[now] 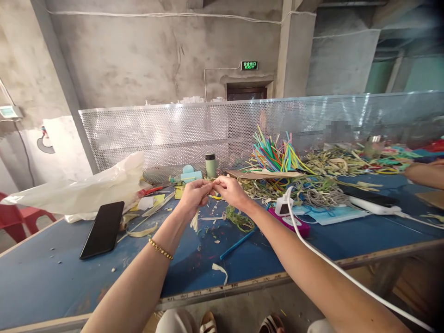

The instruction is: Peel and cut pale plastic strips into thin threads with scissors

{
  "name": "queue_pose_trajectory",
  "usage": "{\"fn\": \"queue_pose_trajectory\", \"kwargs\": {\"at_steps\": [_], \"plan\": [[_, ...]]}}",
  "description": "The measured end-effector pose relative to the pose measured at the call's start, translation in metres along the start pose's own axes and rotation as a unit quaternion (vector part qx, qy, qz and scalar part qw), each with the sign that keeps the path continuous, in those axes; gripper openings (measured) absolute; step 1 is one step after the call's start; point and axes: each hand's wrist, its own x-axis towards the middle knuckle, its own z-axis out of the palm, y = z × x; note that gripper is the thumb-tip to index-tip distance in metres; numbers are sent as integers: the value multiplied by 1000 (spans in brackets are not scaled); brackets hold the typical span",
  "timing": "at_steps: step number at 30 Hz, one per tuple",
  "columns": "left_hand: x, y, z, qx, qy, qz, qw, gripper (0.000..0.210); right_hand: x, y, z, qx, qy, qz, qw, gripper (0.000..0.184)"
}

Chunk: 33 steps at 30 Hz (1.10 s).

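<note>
My left hand [194, 196], with a gold bead bracelet on the wrist, is closed in a pinch above the table. A pale, dry, leaf-like strip [194, 222] hangs down below its fingers. My right hand [231, 190] is closed too, its fingertips meeting those of my left hand. What lies between the fingertips is too small to make out. Beneath the right wrist is a loose bundle of green strands [240, 219]. A blue stick [237, 245] and a small pale scrap [220, 272] lie nearer the table's front edge.
Left on the blue table [45, 273] are a black phone [103, 230] and a plastic bag [90, 185]. Behind stand a green bottle [211, 166] and colourful pipe cleaners [275, 152]. A white cable [322, 254] crosses right of my arm. Another person's arm [425, 175] shows far right.
</note>
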Motion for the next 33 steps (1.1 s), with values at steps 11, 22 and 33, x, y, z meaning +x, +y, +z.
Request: {"fn": "queue_pose_trajectory", "kwargs": {"at_steps": [11,22,33], "plan": [[10,-8,-8,372,98,70,920,16,-3,-11,-5,-25,-40,28,998,17],[-1,1,3,545,-1,68,835,18,-5,-18,-3,15,-59,52,997,24],[0,2,2,610,-21,64,790,25,-6,-21,-4,-21,-67,65,995,22]]}}
